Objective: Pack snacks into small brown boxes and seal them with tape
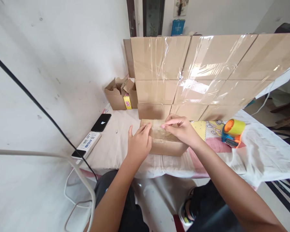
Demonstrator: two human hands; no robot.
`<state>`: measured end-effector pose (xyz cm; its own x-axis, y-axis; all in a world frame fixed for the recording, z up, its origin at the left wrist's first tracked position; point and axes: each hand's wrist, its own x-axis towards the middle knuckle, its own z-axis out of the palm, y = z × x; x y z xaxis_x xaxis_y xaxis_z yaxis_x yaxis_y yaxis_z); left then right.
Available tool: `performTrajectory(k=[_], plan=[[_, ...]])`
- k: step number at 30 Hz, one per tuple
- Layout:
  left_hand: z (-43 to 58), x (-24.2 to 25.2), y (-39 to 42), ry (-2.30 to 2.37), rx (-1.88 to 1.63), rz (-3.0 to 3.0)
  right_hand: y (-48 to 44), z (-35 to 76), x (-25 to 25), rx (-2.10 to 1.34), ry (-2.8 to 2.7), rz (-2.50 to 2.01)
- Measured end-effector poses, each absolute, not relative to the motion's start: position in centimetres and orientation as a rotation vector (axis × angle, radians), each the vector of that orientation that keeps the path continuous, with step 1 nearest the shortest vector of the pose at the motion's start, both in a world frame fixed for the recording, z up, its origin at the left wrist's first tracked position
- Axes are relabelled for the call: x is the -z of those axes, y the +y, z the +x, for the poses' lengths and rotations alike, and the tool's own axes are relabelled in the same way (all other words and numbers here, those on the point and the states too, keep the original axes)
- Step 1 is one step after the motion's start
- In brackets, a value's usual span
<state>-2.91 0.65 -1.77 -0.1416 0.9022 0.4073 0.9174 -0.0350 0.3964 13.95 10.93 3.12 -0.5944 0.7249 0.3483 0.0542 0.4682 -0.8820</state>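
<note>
Pale cable (38, 152): nearest, lower left; don't snag it.
Counter (120, 138): cloth-covered; front edge close to carton, more open room out right.
Carton stack (195, 71): taped wall just behind; little room to push back.
Small carton (168, 149): on counter, between hands.
Left hand (140, 141): grip wide, thumb out, fingertips at carton's top left; good brace.
Right hand (179, 126): grip narrow; can't tell if tape's pinched.
Tape dispenser (233, 132): right, off the work.
Clear tape (157, 129): carton top; I'd work it slow, flat, no creases.
</note>
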Motion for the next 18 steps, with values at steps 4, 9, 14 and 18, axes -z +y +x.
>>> performTrajectory(k=[4, 9, 14, 18], plan=[[-2.9, 2.1, 0.9, -2.167, 0.964, -2.013, 10.2, 14.0, -5.1, -1.264, -1.865, -0.611], [-3.0, 2.4, 0.9, -2.17, 1.058, -2.019, 10.6, 13.5, -6.6, -1.449, -1.739, -0.684], [-2.9, 2.4, 0.5, -2.143, 1.148, -2.027, 12.7, 12.0, -3.8, -1.321, -1.979, -0.931], [-3.1, 2.4, 0.1, -2.051, 0.985, -2.074, 13.6, 11.7, -1.9, -0.998, -2.187, -1.051]])
